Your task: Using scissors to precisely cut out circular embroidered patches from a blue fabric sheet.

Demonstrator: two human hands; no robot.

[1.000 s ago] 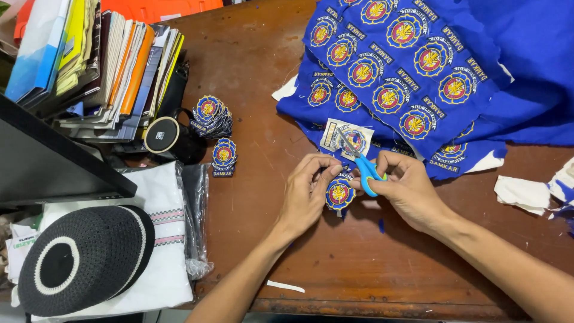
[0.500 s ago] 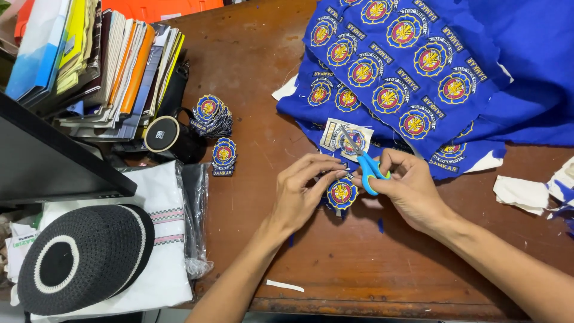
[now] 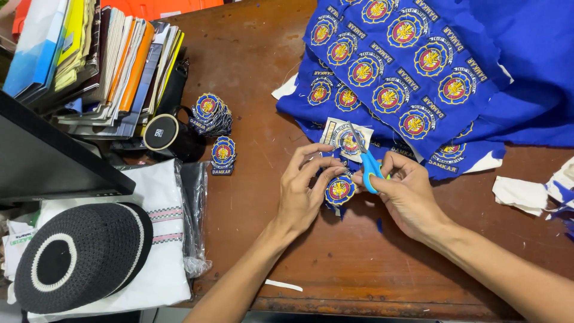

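My left hand [image 3: 305, 188] pinches a round embroidered badge [image 3: 339, 190], blue with a red and yellow middle, just above the wooden table [image 3: 353, 269]. My right hand [image 3: 406, 194] grips small scissors with blue handles [image 3: 366, 161], blades pointing up and away beside the badge. Behind them lies a big blue cloth [image 3: 418, 66] covered with several rows of the same badges. A cut white-backed badge piece [image 3: 345, 140] rests at the cloth's near edge.
Two small piles of cut badges [image 3: 215, 116] sit left of my hands by a black mug [image 3: 170, 134]. Books [image 3: 101, 60] stand at the back left. A black knitted cap [image 3: 78, 257] lies on folded white cloth. White scraps [image 3: 532, 194] lie at right.
Both hands shifted slightly; the badge turned a little between my left fingers and the scissors tilted a bit more upright.
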